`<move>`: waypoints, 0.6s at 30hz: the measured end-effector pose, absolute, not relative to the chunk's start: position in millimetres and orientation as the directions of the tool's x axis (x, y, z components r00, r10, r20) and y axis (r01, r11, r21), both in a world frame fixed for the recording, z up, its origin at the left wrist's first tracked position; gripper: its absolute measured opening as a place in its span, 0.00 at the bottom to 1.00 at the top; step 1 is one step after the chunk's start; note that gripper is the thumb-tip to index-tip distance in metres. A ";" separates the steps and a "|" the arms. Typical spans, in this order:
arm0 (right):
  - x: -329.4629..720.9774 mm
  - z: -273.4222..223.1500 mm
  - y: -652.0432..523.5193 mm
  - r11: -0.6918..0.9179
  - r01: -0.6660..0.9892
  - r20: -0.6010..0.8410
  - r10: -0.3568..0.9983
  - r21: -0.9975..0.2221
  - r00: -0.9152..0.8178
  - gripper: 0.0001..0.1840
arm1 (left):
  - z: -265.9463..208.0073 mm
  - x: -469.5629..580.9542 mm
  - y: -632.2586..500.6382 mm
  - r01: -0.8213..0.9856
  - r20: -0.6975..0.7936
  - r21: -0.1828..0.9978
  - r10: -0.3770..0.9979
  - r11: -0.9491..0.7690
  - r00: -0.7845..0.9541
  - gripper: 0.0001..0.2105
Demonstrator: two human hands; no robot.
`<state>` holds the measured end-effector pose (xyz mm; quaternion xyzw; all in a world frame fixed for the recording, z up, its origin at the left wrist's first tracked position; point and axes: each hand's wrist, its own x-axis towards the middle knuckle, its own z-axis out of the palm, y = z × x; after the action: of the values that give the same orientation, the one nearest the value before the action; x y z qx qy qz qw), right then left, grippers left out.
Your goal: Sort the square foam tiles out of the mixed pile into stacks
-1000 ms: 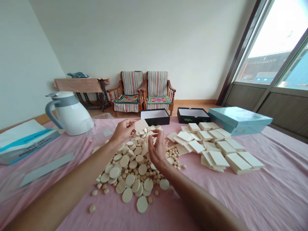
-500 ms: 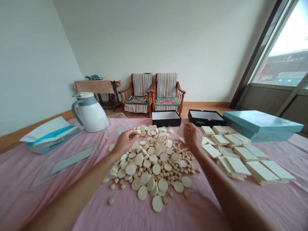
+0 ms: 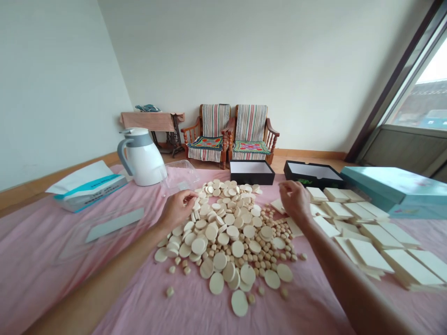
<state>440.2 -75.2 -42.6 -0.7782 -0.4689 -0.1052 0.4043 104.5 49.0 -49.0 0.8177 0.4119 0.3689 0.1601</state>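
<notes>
My left hand (image 3: 178, 208) is at the left edge of a heap of round wooden discs (image 3: 229, 219), its fingertips pinched together. Whatever lies between those fingertips is too small to make out. On the other side, my right hand (image 3: 295, 199) hovers with curled fingers over the table, and its palm side is hidden. Below and left of it lie a thin wooden board (image 3: 278, 205) and small wooden beads (image 3: 275, 230), which spread along the heap's right side. Stacks of rectangular wooden boards (image 3: 372, 253) stand to the right of my right forearm.
Behind the heap stand two black boxes, one open tray (image 3: 252, 174) and another (image 3: 312, 176), beside a light blue box (image 3: 394, 188). On the left are a white jug (image 3: 145, 160), a tissue pack (image 3: 91, 188) and clear plastic packaging (image 3: 179, 174). A pink cloth (image 3: 195, 311) covers the table.
The view has turned slightly left. A thin board that was at my right hand's fingers no longer shows there. My left hand remains beside the discs.
</notes>
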 end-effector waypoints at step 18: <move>335.4 -55.7 35.6 0.093 0.980 0.115 0.991 -0.178 -0.073 0.17 | -66.4 67.3 22.5 0.549 0.656 0.398 0.646 -0.735 0.391 0.09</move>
<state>335.4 35.6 -55.7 -0.6728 -0.7321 0.0269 0.1034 67.3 22.5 -66.4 0.8318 0.3592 0.4191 0.0582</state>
